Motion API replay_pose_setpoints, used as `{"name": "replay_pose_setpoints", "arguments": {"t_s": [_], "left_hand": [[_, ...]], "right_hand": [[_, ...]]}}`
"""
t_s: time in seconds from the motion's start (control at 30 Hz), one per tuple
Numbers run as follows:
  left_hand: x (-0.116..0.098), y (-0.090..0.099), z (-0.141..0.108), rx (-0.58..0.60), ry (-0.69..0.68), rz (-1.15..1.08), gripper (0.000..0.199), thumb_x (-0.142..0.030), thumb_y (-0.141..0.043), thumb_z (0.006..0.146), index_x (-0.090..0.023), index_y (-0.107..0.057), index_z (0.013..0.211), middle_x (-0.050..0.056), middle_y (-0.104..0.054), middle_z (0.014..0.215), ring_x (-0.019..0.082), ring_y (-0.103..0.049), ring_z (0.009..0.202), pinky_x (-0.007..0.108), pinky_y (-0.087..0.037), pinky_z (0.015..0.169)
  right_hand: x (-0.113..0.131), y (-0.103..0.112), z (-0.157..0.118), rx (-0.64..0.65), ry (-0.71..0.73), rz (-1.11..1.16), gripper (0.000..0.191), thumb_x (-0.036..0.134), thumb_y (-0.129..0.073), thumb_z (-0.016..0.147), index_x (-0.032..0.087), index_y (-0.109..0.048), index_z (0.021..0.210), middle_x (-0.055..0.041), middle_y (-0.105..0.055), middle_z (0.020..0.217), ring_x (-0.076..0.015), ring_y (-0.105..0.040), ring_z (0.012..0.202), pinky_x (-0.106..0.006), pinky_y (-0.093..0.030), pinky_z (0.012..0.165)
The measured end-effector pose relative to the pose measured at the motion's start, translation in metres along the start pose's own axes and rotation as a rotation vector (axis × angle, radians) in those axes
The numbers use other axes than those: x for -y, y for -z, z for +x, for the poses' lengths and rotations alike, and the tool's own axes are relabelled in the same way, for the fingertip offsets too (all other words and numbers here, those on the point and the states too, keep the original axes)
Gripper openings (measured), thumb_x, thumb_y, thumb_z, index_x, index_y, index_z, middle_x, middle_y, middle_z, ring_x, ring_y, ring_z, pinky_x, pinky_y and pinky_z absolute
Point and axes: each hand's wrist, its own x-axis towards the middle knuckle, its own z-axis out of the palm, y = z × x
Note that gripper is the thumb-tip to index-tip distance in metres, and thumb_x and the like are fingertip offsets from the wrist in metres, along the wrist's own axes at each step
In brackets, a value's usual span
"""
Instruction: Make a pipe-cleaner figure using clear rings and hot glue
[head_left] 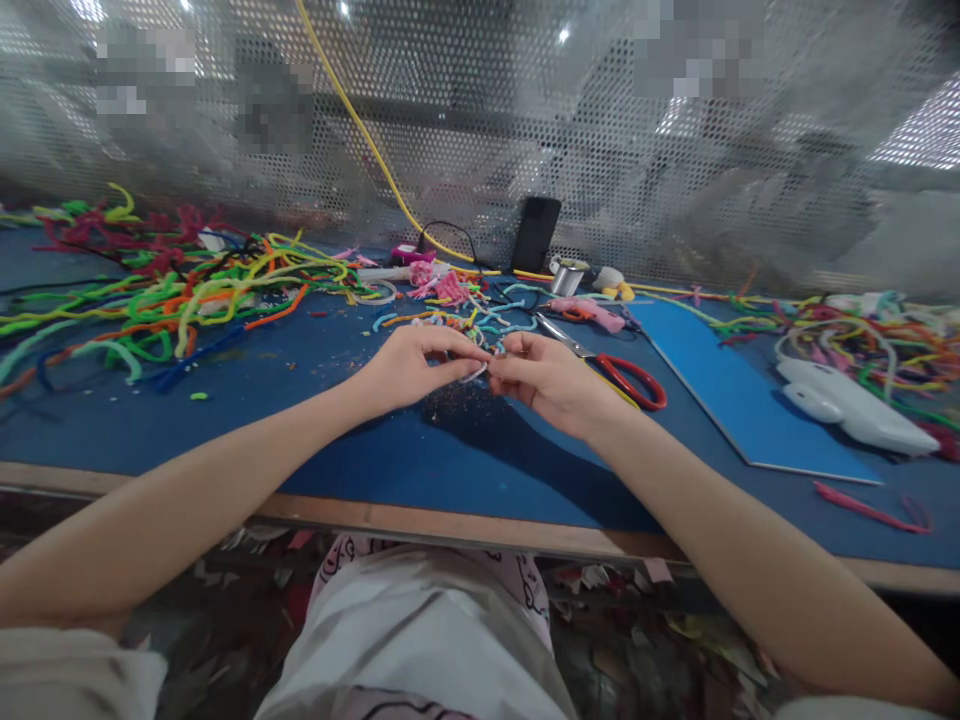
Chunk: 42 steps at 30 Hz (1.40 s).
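Above the middle of the blue table, my left hand [431, 362] and my right hand [540, 378] meet with fingertips pinched together. Between them is a small pale fuzzy piece [474, 373], which looks like a bit of white pipe cleaner; the fingers hide most of it. Just behind my hands lie short light-blue and orange pipe cleaner pieces [517, 318]. Red-handled scissors [628, 380] rest right beside my right hand, their blades pointing away to the left.
Tangled coloured pipe cleaners [217, 285] fill the left side, with another heap [900, 340] at far right. A blue board [720, 390] lies at right, a white device [855, 408] across it. A phone [536, 235] leans on the perforated metal screen [465, 130]. A wire spool [568, 277] stands nearby.
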Motion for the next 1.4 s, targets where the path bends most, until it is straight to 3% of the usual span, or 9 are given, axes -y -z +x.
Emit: {"name": "replay_pose_setpoints", "arguments": {"t_s": [0.23, 0.47, 0.6, 0.77, 0.93, 1.03, 1.23, 1.4], "left_hand": [[0.005, -0.003, 0.001, 0.028, 0.163, -0.161, 0.026, -0.037, -0.074, 0.081, -0.015, -0.079, 0.092, 0.006, -0.078, 0.088, 0.016, -0.067, 0.075, 0.026, -0.049, 0.068], [0.002, -0.003, -0.002, 0.117, 0.230, -0.283, 0.033, -0.045, -0.069, 0.085, -0.014, -0.070, 0.097, 0.005, -0.071, 0.090, 0.015, -0.063, 0.082, 0.028, -0.049, 0.077], [0.008, -0.003, -0.003, 0.282, 0.249, -0.357, 0.028, -0.034, -0.074, 0.081, -0.017, -0.060, 0.099, 0.003, -0.065, 0.095, 0.014, -0.062, 0.087, 0.028, -0.049, 0.080], [0.009, -0.004, -0.004, 0.358, 0.330, -0.437, 0.028, -0.020, -0.069, 0.078, -0.019, -0.052, 0.099, -0.001, -0.060, 0.091, 0.013, -0.059, 0.085, 0.029, -0.047, 0.079], [0.006, -0.005, -0.006, 0.362, 0.218, -0.214, 0.034, -0.032, -0.074, 0.078, -0.019, -0.051, 0.100, 0.002, -0.059, 0.093, 0.016, -0.059, 0.085, 0.031, -0.049, 0.075], [0.009, -0.009, -0.007, 0.324, 0.137, -0.093, 0.027, -0.025, -0.068, 0.081, -0.019, -0.049, 0.099, 0.002, -0.060, 0.089, 0.015, -0.061, 0.078, 0.030, -0.051, 0.072], [0.009, -0.006, -0.006, 0.274, -0.043, 0.087, 0.010, -0.020, -0.060, 0.086, -0.018, -0.055, 0.094, 0.003, -0.062, 0.092, 0.015, -0.061, 0.085, 0.032, -0.052, 0.083], [0.006, -0.001, -0.005, 0.253, -0.087, -0.002, 0.023, -0.030, -0.071, 0.084, -0.017, -0.061, 0.100, 0.005, -0.067, 0.100, 0.016, -0.065, 0.093, 0.032, -0.054, 0.090]], "right_hand": [[0.003, 0.000, 0.000, -0.013, -0.132, 0.089, 0.045, 0.016, -0.085, 0.054, 0.022, -0.047, 0.077, 0.0041, -0.067, 0.061, -0.0110, -0.064, 0.059, -0.024, -0.052, 0.064], [0.002, 0.000, 0.000, 0.002, -0.120, 0.078, 0.046, 0.016, -0.085, 0.054, 0.022, -0.046, 0.078, 0.0049, -0.066, 0.061, -0.0107, -0.063, 0.058, -0.024, -0.051, 0.062], [0.001, 0.000, 0.000, 0.003, -0.098, -0.013, 0.046, 0.017, -0.084, 0.054, 0.022, -0.044, 0.076, 0.0055, -0.064, 0.060, -0.0098, -0.063, 0.057, -0.022, -0.049, 0.059], [-0.001, 0.000, -0.002, 0.044, -0.116, -0.141, 0.045, 0.016, -0.082, 0.053, 0.021, -0.043, 0.074, 0.0066, -0.061, 0.058, -0.0093, -0.061, 0.055, -0.021, -0.046, 0.054], [-0.003, -0.003, -0.004, 0.057, -0.058, -0.167, 0.040, 0.015, -0.078, 0.057, 0.021, -0.042, 0.072, 0.0073, -0.059, 0.056, -0.0087, -0.058, 0.055, -0.021, -0.044, 0.054], [-0.003, -0.004, -0.004, 0.037, -0.014, -0.162, 0.039, 0.011, -0.077, 0.056, 0.022, -0.042, 0.072, 0.0087, -0.056, 0.055, -0.0096, -0.058, 0.055, -0.022, -0.045, 0.055], [0.000, 0.000, -0.002, 0.036, -0.174, -0.108, 0.041, 0.012, -0.082, 0.053, 0.021, -0.047, 0.073, 0.0067, -0.060, 0.061, -0.0096, -0.062, 0.057, -0.023, -0.050, 0.059], [0.000, 0.003, -0.001, 0.096, -0.204, -0.096, 0.036, 0.014, -0.082, 0.055, 0.019, -0.049, 0.070, 0.0054, -0.062, 0.061, -0.0080, -0.061, 0.057, -0.021, -0.051, 0.058]]}}
